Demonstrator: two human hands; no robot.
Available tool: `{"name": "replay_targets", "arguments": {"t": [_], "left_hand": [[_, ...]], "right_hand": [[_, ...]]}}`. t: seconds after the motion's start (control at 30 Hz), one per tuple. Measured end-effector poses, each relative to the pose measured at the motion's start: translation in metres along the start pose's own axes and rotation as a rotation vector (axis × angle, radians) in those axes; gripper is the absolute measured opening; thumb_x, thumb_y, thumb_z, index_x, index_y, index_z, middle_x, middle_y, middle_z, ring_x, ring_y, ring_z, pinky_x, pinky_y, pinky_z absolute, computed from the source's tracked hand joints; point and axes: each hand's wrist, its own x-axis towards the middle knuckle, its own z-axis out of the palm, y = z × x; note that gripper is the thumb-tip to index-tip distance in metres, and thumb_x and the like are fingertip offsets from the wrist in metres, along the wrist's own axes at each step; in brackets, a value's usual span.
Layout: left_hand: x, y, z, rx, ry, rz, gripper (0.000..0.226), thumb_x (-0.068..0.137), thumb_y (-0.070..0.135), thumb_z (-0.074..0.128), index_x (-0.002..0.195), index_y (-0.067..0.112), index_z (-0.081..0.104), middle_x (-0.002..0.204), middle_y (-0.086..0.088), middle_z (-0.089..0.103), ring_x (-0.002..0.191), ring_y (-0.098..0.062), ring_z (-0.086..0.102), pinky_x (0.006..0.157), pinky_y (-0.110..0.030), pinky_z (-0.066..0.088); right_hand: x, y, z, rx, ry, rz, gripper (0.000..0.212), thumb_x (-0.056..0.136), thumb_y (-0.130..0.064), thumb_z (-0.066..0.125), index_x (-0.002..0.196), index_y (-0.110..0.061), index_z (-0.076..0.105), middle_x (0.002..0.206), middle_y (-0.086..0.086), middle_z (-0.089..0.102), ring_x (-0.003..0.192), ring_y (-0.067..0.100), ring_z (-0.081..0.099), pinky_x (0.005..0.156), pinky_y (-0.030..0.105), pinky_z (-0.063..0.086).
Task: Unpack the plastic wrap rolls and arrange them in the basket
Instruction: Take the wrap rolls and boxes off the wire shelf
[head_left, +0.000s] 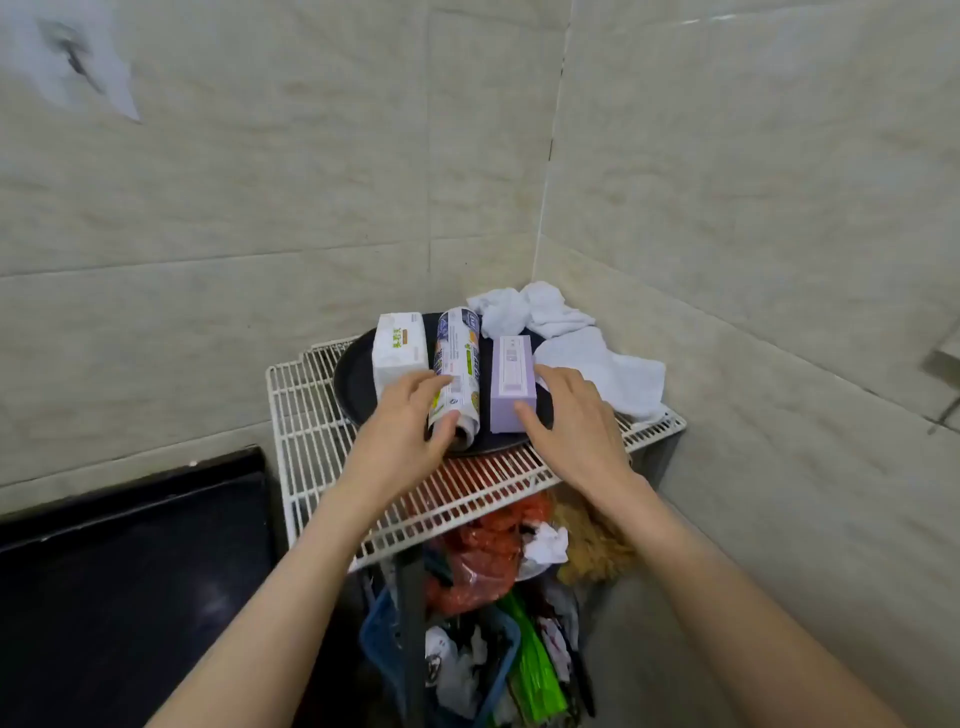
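Far left, a black tray (130, 561) runs out of view at the edge. Beside it stands a white wire rack (311, 415) in the tiled corner, bearing a dark round tray (353, 384) on which three packages lie side by side. Leftmost is a white box (399, 351) with green print too small to read; my left hand (410, 431) covers its near end. That hand's fingers (434, 387) are spread and lie along the printed roll (457, 364) in the middle, thumb curled at the roll's near open end; whether they grip it or only rest on it I cannot tell. Next is the lavender box (511, 382), with my right hand (576, 421) against its right side, thumb at its near corner, fingers loosely apart, not clearly clamped. White cloths (571, 338) lie crumpled at the back right, partly hiding the tray's rim. Below the rack, a blue bin (384, 639) of mixed refuse is largely obscured by the wires and my forearms.
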Motion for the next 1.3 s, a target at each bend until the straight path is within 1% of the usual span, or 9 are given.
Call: {"name": "replay_targets", "arguments": {"t": [0.4,0.57,0.63,0.73,0.87,1.0,1.07,1.2,1.3], "left_hand": [[0.05,-0.024,0.073,0.077,-0.166,-0.098,0.053,0.088,0.041,0.049,0.133,0.018,0.036,0.145,-0.012,0.024,0.132,-0.027,0.028,0.088,-0.04,0.048],[0.059,-0.019,0.076,0.03,-0.251,-0.201,0.054,0.084,0.041,0.055,0.13,0.022,0.034,0.139,-0.014,0.023,0.123,-0.034,0.037,0.086,-0.045,0.048],[0.062,-0.018,0.076,-0.048,-0.265,-0.25,0.054,0.082,0.031,0.057,0.13,0.02,0.034,0.135,-0.015,0.024,0.118,-0.037,0.041,0.09,-0.045,0.046],[0.068,-0.018,0.074,-0.229,-0.268,-0.36,0.063,0.078,0.025,0.062,0.132,0.02,0.03,0.133,-0.015,0.027,0.117,-0.037,0.042,0.096,-0.041,0.043],[0.078,-0.017,0.067,-0.595,-0.293,-0.649,0.081,0.078,0.023,0.064,0.141,0.018,0.014,0.132,-0.012,0.042,0.102,-0.024,0.05,0.082,-0.031,0.041],[0.085,-0.01,0.058,-0.981,-0.236,-0.94,0.063,0.077,0.023,0.069,0.127,0.005,0.036,0.115,-0.018,0.059,0.087,-0.027,0.06,0.076,-0.039,0.053],[0.083,-0.004,0.051,-1.045,-0.242,-0.96,0.057,0.077,0.023,0.07,0.123,0.002,0.042,0.112,-0.02,0.062,0.083,-0.027,0.061,0.078,-0.041,0.053],[0.063,0.015,0.032,-1.14,-0.244,-0.921,0.045,0.079,0.021,0.069,0.116,0.006,0.047,0.091,-0.013,0.065,0.067,-0.019,0.061,0.056,-0.029,0.053],[0.033,0.024,0.017,-1.146,-0.164,-0.82,0.036,0.079,0.019,0.067,0.112,0.011,0.055,0.084,-0.007,0.068,0.061,-0.016,0.065,0.047,-0.024,0.052]], "right_hand": [[0.092,0.019,0.078,0.402,-0.14,0.442,0.076,0.08,-0.047,0.061,0.139,-0.012,0.028,0.142,0.011,0.041,0.128,0.027,0.041,0.101,0.037,0.036],[0.104,0.027,0.075,0.518,-0.156,0.552,0.07,0.075,-0.037,0.068,0.131,-0.013,0.034,0.131,0.007,0.051,0.109,0.022,0.05,0.082,0.03,0.04],[0.104,0.027,0.071,0.555,-0.118,0.576,0.062,0.076,-0.034,0.066,0.128,-0.011,0.039,0.125,0.008,0.054,0.096,0.018,0.049,0.076,0.028,0.038],[0.098,0.028,0.065,0.611,-0.04,0.594,0.061,0.077,-0.035,0.062,0.129,-0.011,0.039,0.123,0.006,0.053,0.099,0.02,0.049,0.078,0.029,0.038],[0.085,0.032,0.053,0.733,0.03,0.606,0.059,0.08,-0.034,0.059,0.132,-0.014,0.038,0.123,0.005,0.053,0.107,0.022,0.053,0.083,0.033,0.045],[0.067,0.035,0.038,0.792,0.002,0.574,0.055,0.083,-0.031,0.058,0.131,-0.017,0.036,0.116,0.0,0.05,0.106,0.02,0.052,0.079,0.03,0.043],[0.056,0.035,0.029,0.805,-0.001,0.571,0.054,0.083,-0.032,0.058,0.131,-0.018,0.035,0.116,-0.002,0.048,0.108,0.02,0.052,0.08,0.031,0.044],[0.034,0.029,0.011,0.844,0.034,0.499,0.048,0.086,-0.032,0.056,0.129,-0.025,0.035,0.109,-0.009,0.044,0.1,0.012,0.049,0.076,0.025,0.043],[0.009,0.02,-0.002,0.993,0.014,0.478,0.04,0.084,-0.033,0.055,0.121,-0.025,0.042,0.113,-0.004,0.054,0.099,0.014,0.056,0.071,0.025,0.047]]}}
